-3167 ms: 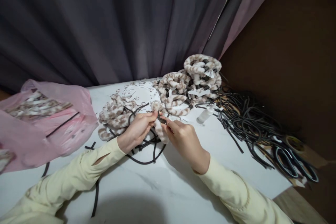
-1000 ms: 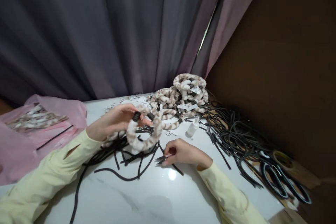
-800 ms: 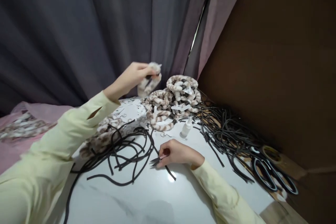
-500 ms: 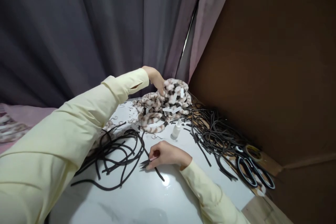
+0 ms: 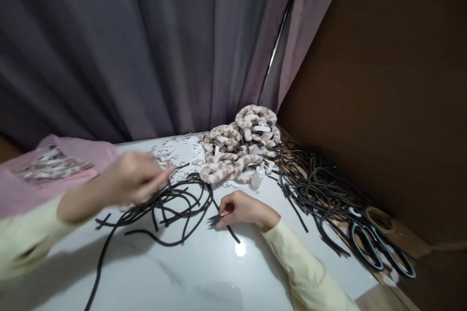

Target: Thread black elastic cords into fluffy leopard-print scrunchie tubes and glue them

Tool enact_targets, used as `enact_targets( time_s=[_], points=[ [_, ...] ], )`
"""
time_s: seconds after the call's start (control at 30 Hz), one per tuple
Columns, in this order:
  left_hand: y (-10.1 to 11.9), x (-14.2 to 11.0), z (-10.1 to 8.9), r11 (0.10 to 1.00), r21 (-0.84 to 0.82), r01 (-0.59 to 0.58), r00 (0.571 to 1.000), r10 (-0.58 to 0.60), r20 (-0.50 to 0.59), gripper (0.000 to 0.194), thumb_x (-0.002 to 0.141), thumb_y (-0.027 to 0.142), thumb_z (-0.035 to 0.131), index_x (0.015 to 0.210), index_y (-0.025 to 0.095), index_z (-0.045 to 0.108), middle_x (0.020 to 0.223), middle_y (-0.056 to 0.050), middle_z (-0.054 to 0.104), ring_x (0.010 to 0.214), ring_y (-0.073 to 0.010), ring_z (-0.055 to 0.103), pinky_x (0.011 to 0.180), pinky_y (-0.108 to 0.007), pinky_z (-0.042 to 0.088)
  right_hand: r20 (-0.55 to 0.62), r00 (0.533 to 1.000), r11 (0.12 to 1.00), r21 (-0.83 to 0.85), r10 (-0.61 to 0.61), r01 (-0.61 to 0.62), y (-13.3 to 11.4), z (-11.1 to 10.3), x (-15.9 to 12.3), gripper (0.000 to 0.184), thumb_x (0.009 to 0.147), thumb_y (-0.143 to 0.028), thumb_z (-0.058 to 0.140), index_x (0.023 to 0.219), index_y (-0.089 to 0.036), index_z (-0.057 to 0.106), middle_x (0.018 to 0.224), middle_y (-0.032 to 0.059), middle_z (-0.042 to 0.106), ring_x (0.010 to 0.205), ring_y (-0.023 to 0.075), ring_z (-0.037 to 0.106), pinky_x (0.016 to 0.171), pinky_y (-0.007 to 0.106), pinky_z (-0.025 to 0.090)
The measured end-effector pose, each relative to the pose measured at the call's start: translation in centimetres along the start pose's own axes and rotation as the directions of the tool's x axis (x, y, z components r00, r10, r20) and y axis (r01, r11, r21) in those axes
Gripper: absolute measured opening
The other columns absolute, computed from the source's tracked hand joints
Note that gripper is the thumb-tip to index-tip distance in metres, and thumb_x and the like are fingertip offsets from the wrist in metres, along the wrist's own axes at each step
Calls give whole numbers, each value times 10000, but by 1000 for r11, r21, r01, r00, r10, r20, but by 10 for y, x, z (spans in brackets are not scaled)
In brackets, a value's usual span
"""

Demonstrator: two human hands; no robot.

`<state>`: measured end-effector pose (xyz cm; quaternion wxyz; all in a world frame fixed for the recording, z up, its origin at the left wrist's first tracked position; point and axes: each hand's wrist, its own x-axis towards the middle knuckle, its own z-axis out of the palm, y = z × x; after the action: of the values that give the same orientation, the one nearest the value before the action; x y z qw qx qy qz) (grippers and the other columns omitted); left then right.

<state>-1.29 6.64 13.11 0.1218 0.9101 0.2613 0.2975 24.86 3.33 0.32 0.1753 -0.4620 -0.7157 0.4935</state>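
My left hand [image 5: 134, 182] hovers over a loose tangle of black cords [image 5: 175, 199] on the white table [image 5: 204, 272]. It is smeared by motion, its fingers point right, and nothing shows in them. Resting on the table, my right hand [image 5: 244, 209] is closed on small black snips [image 5: 216, 218], with the tips pointing left toward the cords. Behind them, a pile of brown-and-cream fuzzy rings [image 5: 241, 148] with white tags is stacked at the back of the table.
A small white bottle [image 5: 258, 177] stands beside the ring pile. Several small metal hooks [image 5: 178, 153] lie at the back. A pink bag [image 5: 54, 170] of fuzzy strips sits left. At the right are a heap of black cords [image 5: 321, 180], large scissors [image 5: 379, 252], a tape roll [image 5: 377, 216] and a brown board wall.
My left hand lifted a finished fuzzy ring, set it on the pile at the back, let go and swung back left over the black cords. My right hand stayed put with the snips.
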Motion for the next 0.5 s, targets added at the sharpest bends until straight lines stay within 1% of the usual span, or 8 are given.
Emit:
enact_targets(
  time_s=[0.07,0.13,0.17,0.27,0.3,0.37,0.43,0.5],
  points=[
    [3,-58,25,955,229,-186,972,144,188,304,767,102,519,476,191,506,389,35,445,372,-93,334,480,-279,268,-14,1000,1000,-19,-1,1,-1,0,0,247,535,-291,780,667,-134,641,584,-46,528,575,84,457,519,182,338],
    [7,-104,45,888,372,-269,946,171,277,317,798,68,433,512,184,504,403,17,467,363,-107,359,480,-293,298,-19,1000,999,-39,-5,4,-2,0,0,239,551,-286,773,676,-134,638,593,-42,532,574,85,462,524,186,343],
    [9,-123,52,872,414,-260,946,146,288,322,803,59,417,518,182,504,407,10,474,364,-113,377,475,-295,304,-18,1000,999,-48,-7,7,-3,-1,-1,241,557,-289,770,687,-134,639,599,-40,535,575,86,465,527,188,347],
    [15,-161,63,857,486,-168,980,94,173,348,791,-1,385,516,183,494,389,11,451,356,-122,398,470,-298,315,-10,1000,997,-78,-10,9,-5,-5,-3,301,551,-332,778,734,-131,649,634,-23,559,591,99,490,543,196,376],
    [16,-168,65,861,492,-125,990,73,124,350,786,-12,386,519,185,496,388,15,444,361,-124,406,472,-298,320,-6,1000,996,-94,-6,5,-6,-6,-4,319,555,-352,777,744,-128,650,648,-12,574,600,107,506,550,201,390],
    [16,-178,65,881,462,-104,994,83,65,353,778,-30,392,518,188,491,396,19,442,367,-122,406,469,-297,316,-24,1000,990,-142,-7,3,-8,-8,-5,307,627,-380,733,765,-120,642,683,14,610,619,122,545,569,208,419],
    [14,-182,66,909,412,-67,998,69,9,362,778,-32,399,499,189,466,402,21,434,373,-118,390,464,-298,303,-136,990,962,-274,-34,-5,-10,-7,-2,265,767,-356,615,890,-121,624,760,37,647,651,124,583,595,205,437],
    [12,-185,67,940,341,-6,997,31,-68,371,791,-22,409,485,186,441,401,23,415,379,-111,372,457,-289,298,-304,950,862,-497,-71,-94,-9,-5,4,293,853,-277,500,1111,-146,547,835,38,665,681,121,607,612,201,432]
  ],
)
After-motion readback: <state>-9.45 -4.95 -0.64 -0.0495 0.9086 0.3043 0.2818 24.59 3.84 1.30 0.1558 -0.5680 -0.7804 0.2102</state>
